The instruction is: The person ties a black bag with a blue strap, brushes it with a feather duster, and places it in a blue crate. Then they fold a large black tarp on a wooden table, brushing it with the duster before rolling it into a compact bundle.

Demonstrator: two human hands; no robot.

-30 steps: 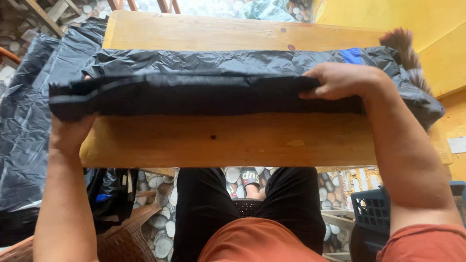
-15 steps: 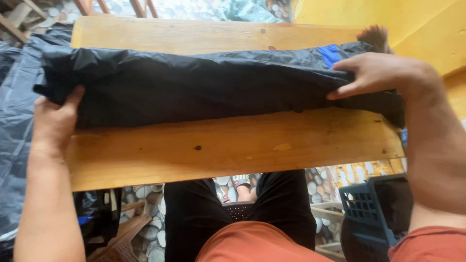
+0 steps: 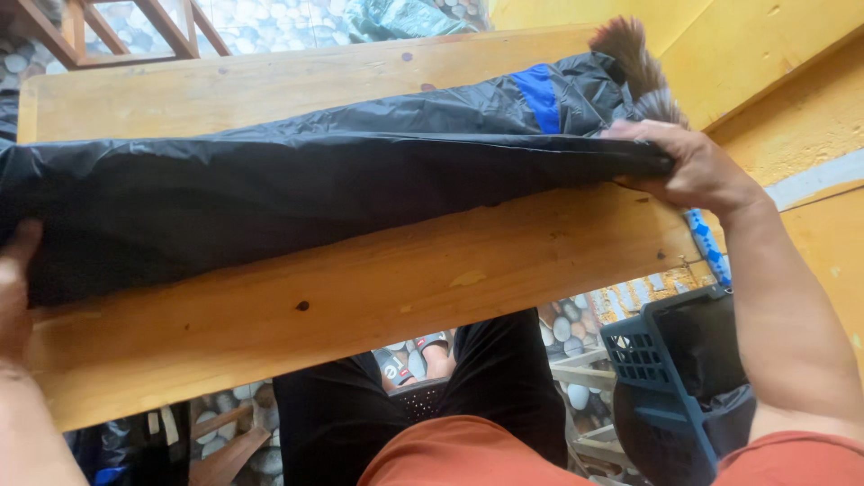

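Black bag (image 3: 297,193), folded long, lies across frame centre on the table (image 3: 360,297). Your right hand (image 3: 693,166) is clamped on its right end; left hand (image 3: 13,288) pins the left end, grip unclear. Keep both ends taut & level. Blue basket (image 3: 666,378) sits lower right.

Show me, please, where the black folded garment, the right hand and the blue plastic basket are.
black folded garment (image 3: 297,193): head view, middle of its dark top surface.
right hand (image 3: 688,166): head view, back of the hand, gripping the garment's end.
blue plastic basket (image 3: 643,360): head view, its latticed near wall.
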